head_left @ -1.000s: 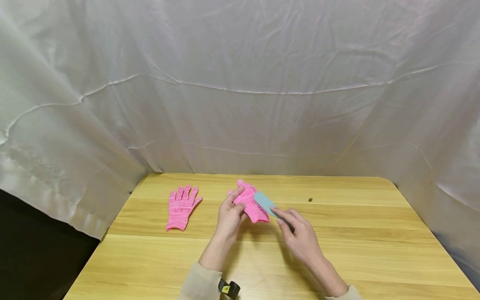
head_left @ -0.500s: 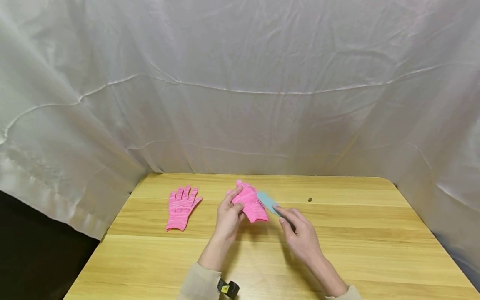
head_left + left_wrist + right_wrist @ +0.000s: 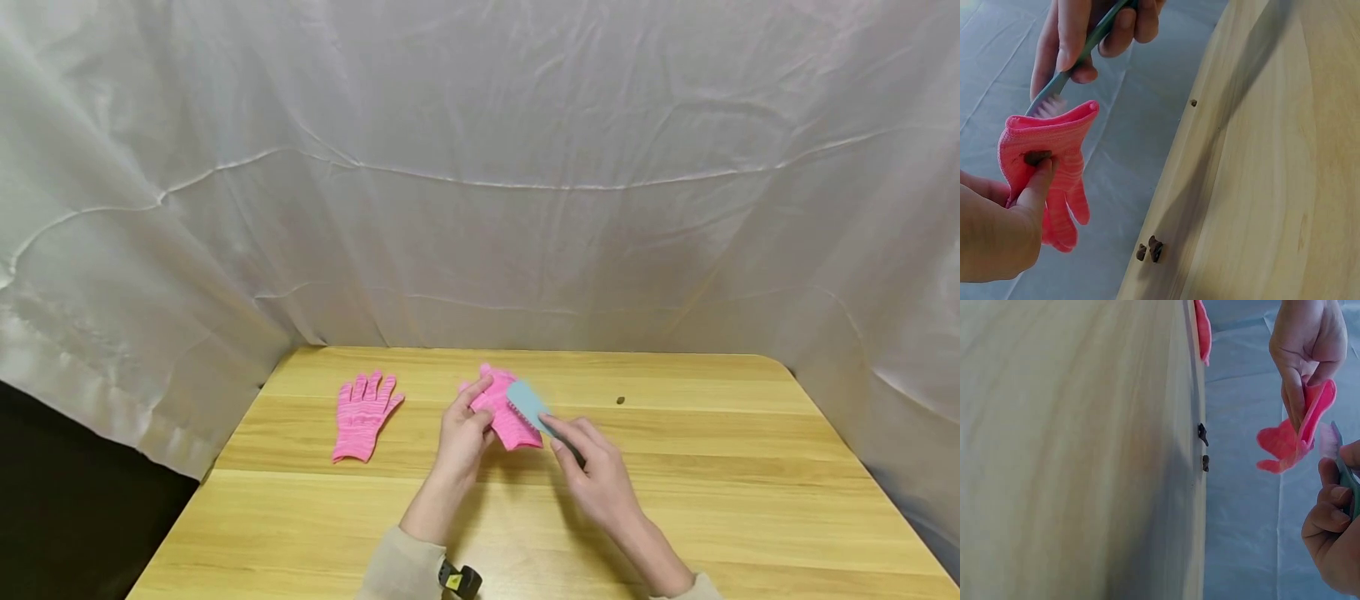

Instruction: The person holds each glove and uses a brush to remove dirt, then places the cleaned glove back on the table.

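Observation:
My left hand [image 3: 463, 435] pinches a pink knit glove [image 3: 504, 414] between thumb and fingers, holding it above the table with the cuff toward the lower right. On the glove's cuff side, beside my thumb, sits a dark brown clump [image 3: 1037, 157]. My right hand [image 3: 600, 475] grips the handle of a light blue brush [image 3: 528, 405], index finger stretched along its back. The pale bristles [image 3: 1051, 107] face the glove close to its cuff; whether they touch cannot be told. A second pink glove [image 3: 361, 417] lies flat on the left of the table.
The wooden table [image 3: 712, 492] reaches back to a grey-white curtain [image 3: 525, 208]. Small brown clumps [image 3: 1155, 249] lie on the tabletop, and a lone dark bit [image 3: 620, 400] rests to the right of the brush. A black device is strapped near the left sleeve.
The brush head shifted right toward the glove's edge, then came back left over the glove. My left hand and the glove have moved slightly right. The flat glove stayed put.

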`<state>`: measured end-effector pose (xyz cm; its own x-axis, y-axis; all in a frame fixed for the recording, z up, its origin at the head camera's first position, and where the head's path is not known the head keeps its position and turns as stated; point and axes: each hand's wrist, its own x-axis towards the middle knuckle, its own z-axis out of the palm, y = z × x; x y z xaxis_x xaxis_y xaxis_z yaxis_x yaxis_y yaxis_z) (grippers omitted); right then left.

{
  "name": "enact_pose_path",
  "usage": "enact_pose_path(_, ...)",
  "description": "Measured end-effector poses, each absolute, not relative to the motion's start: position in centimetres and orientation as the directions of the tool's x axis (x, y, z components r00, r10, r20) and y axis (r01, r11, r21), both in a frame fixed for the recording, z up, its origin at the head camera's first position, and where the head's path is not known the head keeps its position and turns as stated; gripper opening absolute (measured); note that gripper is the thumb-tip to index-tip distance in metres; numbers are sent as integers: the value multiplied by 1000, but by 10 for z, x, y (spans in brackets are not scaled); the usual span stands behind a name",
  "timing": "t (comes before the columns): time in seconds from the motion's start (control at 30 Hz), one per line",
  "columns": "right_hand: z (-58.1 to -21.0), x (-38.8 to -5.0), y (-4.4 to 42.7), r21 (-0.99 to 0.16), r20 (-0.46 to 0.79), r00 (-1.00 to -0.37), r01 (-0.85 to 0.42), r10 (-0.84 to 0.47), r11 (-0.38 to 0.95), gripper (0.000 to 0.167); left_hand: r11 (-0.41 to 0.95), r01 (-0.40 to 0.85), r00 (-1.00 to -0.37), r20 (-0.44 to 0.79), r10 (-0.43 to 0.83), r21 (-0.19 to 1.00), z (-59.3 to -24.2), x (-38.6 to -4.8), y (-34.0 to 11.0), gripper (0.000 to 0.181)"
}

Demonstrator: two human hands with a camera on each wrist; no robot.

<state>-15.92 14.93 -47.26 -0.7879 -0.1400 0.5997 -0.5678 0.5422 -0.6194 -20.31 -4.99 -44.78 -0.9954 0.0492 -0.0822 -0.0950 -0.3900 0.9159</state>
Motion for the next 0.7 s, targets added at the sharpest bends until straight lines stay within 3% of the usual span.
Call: enact_pose_path(0.7,-472,-159,151,-639,516,-848,-477,-123,603,42,-403,-86,-996,-71,52,911,-448,-203,-51,58)
